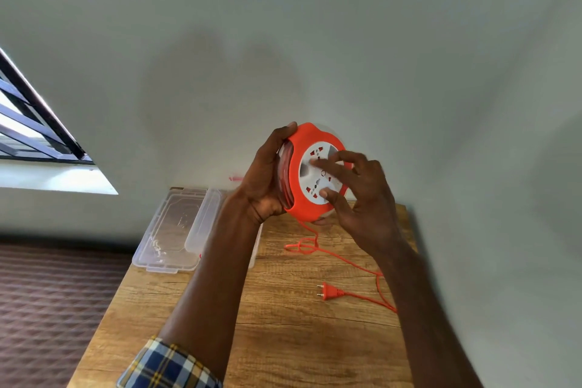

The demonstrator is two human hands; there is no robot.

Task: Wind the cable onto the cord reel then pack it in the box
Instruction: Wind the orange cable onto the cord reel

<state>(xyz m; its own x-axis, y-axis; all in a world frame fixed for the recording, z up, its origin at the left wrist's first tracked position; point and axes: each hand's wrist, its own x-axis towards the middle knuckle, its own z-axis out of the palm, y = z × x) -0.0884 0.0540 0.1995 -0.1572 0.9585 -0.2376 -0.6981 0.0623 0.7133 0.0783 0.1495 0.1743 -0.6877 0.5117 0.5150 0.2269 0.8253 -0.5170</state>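
I hold an orange cord reel (pixel 299 195) with a white socket face up in the air above the table. My left hand (pixel 267 179) grips its left rim, where wound cable shows. My right hand (pixel 362 195) rests on the white face, thumb and fingers spread on it. An orange cable (pixel 343 258) hangs from the reel's bottom, forms a small tangle on the table and runs right, then back to the two-pin plug (pixel 329 290) lying on the wood. The clear plastic box (pixel 204 220) stands at the table's far left, partly hidden by my left forearm.
The box's clear lid (pixel 167 230) lies beside it, overhanging the left edge of the wooden table (pixel 283 340). A grey wall stands right behind the table. A window is at the left, with patterned brown floor below it.
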